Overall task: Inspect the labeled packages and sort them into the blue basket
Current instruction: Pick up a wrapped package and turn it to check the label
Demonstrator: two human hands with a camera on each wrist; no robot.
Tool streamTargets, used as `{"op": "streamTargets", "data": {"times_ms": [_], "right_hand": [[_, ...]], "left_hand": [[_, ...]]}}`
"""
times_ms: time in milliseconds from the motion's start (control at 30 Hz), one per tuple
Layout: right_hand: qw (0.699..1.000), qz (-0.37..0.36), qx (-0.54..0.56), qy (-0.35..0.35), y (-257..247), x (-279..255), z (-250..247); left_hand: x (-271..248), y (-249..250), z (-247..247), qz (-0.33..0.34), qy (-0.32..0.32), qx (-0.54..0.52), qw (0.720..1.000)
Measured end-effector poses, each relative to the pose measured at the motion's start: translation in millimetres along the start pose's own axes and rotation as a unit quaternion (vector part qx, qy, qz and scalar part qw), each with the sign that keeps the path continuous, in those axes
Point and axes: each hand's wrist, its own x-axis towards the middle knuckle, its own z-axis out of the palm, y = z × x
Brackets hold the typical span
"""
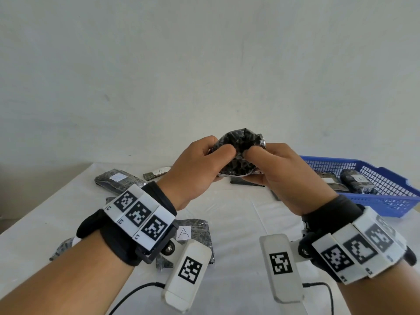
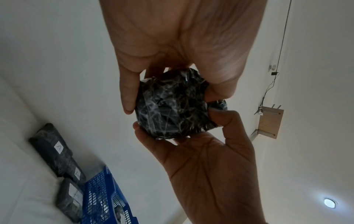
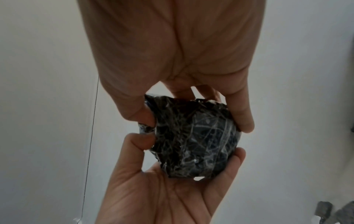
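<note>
Packages lie scattered on the white tabletop (image 1: 238,214) in the head view: one with a white label (image 1: 118,179) far left, a flat one marked B (image 1: 159,172) behind it, and one marked A (image 1: 193,235) partly hidden under the left wrist rig. Above them, clear of the cloth, the left hand (image 1: 193,169) and right hand (image 1: 284,176) both pinch a crumpled black package (image 1: 241,153), thumbs pressed into its near face, fingers curled behind. To the right sits the blue basket (image 1: 386,201), holding a wrapped package with a label (image 1: 356,181) and a flatter dark one (image 1: 327,180) beside it.

Left wrist view: the left hand (image 2: 182,45) grips the black package (image 2: 172,106) from above, the right hand (image 2: 210,166) cups it from below. Three labelled packages (image 2: 55,151) lie in a row just beside the basket's corner (image 2: 99,197).

Right wrist view: the right hand (image 3: 172,53) and left hand (image 3: 162,194) clamp the package (image 3: 193,136) between them; grey packages (image 3: 325,210) show blurred at the lower right.
</note>
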Motion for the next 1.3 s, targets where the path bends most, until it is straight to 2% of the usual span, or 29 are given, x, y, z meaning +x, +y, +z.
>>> {"op": "streamTargets", "data": {"times_ms": [100,233,333,400,500,567,633,733,800,867,933,1000,1100,1167,1300], "right_hand": [[1.000,0.008,0.008,0.003,1,1,-2],[0.999,0.015,-0.037,0.024,5,5,-6],[0.998,0.067,0.006,0.012,8,7,-17],[0.993,0.100,0.060,-0.001,8,4,-23],[0.992,0.102,0.069,0.020,13,7,-26],[0.995,0.058,0.020,0.075,17,10,-26],[0.995,0.021,0.017,0.092,21,13,-26],[0.996,-0.012,0.045,0.074,22,10,-24],[0.993,-0.083,-0.021,0.083,24,6,-21],[0.982,-0.148,-0.088,0.075,29,1,-19],[0.981,-0.159,-0.103,0.049,35,-3,-19],[0.988,-0.133,-0.069,0.019,39,-6,-22],[0.997,-0.067,-0.015,0.025,40,-5,-27],[0.997,-0.036,-0.031,0.056,43,-4,-29],[0.998,0.013,0.009,0.062,53,-6,-41]], "left_hand": [[-1,3,0,0.007,0.004,0.017,1.000],[-2,6,3,-0.012,0.010,0.034,0.999],[-1,10,-3,-0.061,-0.020,0.035,0.997],[-3,14,-9,-0.070,-0.034,0.034,0.996],[-4,16,-13,-0.013,0.018,0.099,0.995],[-5,15,-14,0.046,0.053,0.193,0.979],[-5,13,-13,0.097,0.067,0.264,0.957],[-2,7,-11,0.124,0.088,0.296,0.943],[3,-2,-11,0.157,0.104,0.290,0.938],[9,-11,-13,0.218,0.118,0.292,0.924],[14,-23,-16,0.270,0.114,0.306,0.906],[17,-30,-19,0.288,0.109,0.310,0.899],[19,-34,-21,0.278,0.095,0.293,0.910],[24,-36,-19,0.258,0.068,0.297,0.917],[38,-32,-8,0.140,-0.007,0.322,0.936]]}}
